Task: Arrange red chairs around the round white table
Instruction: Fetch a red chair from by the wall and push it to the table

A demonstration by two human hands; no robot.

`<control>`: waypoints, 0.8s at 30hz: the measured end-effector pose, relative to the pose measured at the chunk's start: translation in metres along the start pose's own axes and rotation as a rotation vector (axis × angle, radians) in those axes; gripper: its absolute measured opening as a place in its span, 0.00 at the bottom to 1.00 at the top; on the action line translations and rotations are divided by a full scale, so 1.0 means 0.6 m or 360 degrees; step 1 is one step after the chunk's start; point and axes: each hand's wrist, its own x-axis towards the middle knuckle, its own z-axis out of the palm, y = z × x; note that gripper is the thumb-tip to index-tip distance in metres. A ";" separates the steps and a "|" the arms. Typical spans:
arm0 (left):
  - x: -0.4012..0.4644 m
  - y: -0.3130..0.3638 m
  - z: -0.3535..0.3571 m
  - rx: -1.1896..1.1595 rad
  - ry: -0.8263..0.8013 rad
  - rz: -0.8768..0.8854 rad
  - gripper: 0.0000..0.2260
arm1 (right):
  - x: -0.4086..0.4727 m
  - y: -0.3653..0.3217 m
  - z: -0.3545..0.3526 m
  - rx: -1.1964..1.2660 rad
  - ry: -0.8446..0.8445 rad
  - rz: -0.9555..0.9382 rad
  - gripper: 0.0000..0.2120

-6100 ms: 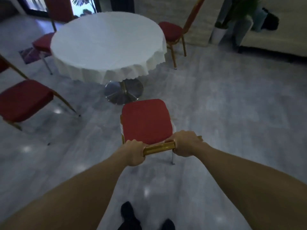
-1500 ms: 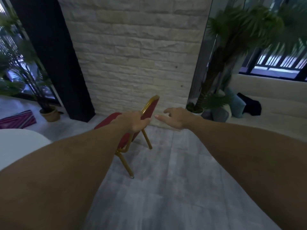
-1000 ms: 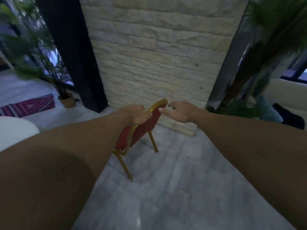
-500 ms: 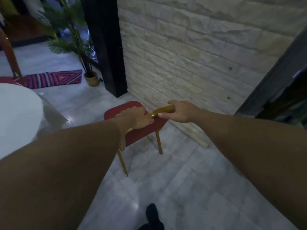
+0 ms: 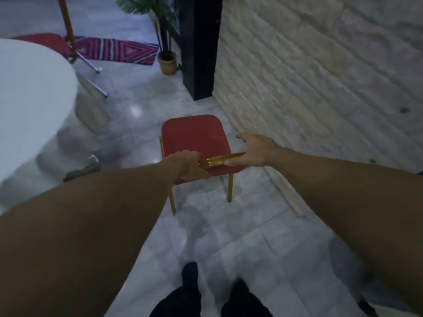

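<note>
A red chair (image 5: pixel 194 136) with a gold frame stands on the tiled floor just in front of me, its seat facing away. My left hand (image 5: pixel 185 164) is closed over the left end of the gold top rail. On the rail's right end sits my right hand (image 5: pixel 254 148), thumb under the rail and fingers loosely spread above it. The round white table (image 5: pixel 29 88) fills the left side, about a chair's width from this chair. A second red chair (image 5: pixel 45 41) stands beyond the table at the upper left, partly hidden by it.
A pale stone wall (image 5: pixel 320 76) runs close along the chair's right side, ending at a black pillar (image 5: pixel 199 53). A potted plant (image 5: pixel 167 61) and a striped rug (image 5: pixel 119 50) lie beyond. The table's metal base (image 5: pixel 84 167) shows under the cloth. My feet (image 5: pixel 190 277) are below.
My view has tilted down and swung left, so the table now fills the left side. Both hands have come onto the chair's top rail, and the chair now sits squarely in front of me.
</note>
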 end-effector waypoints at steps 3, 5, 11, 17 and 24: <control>0.022 0.014 0.010 -0.0040 0.0006 -0.0070 0.28 | 0.042 0.020 0.003 -0.0024 -0.0104 -0.0099 0.71; 0.033 0.028 0.021 -0.0065 0.0003 -0.0171 0.22 | 0.063 0.036 0.004 -0.0014 -0.0160 -0.0197 0.70; 0.048 0.051 0.042 -0.0101 0.0031 -0.0491 0.17 | 0.107 0.060 0.032 -0.0145 -0.0417 -0.0605 0.54; 0.050 0.041 0.034 -0.0073 0.0048 -0.0506 0.13 | 0.124 0.062 0.043 -0.0261 -0.0346 -0.0792 0.17; 0.051 0.051 0.039 -0.0192 0.0200 -0.0547 0.07 | 0.163 0.060 0.028 -0.0390 -0.0405 -0.0878 0.23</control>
